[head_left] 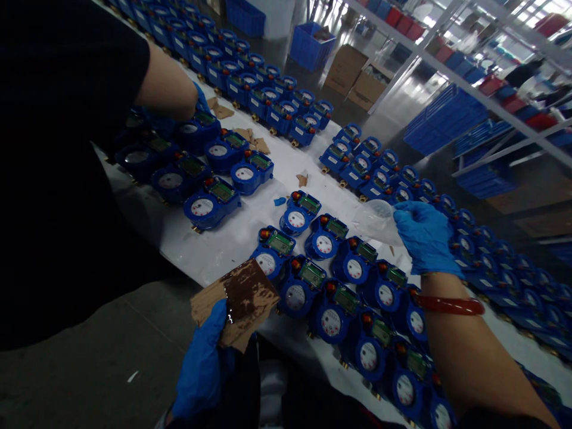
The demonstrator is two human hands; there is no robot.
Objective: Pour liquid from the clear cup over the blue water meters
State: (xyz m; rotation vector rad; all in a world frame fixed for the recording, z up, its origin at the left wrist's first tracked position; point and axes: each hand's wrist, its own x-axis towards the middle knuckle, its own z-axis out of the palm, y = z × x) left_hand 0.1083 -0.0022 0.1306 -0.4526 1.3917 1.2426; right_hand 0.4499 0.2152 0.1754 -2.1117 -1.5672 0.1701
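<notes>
The left hand (203, 357) is clenched on a stained cardboard scrap (236, 301) at the near edge of the white surface (223, 244), the right hand (424, 235) grasps a clear plastic film (378, 220) above the blue meters (313, 274), most apparently bare, others beyond unclear.

A single head-worn camera looks forward and steeply down, tilted, from close above the near edge of the desk (232, 238). The meters (330, 298) fill the near field, the wearer's hands sit low in the frame, and shelving (469, 89) recedes top right.
</notes>
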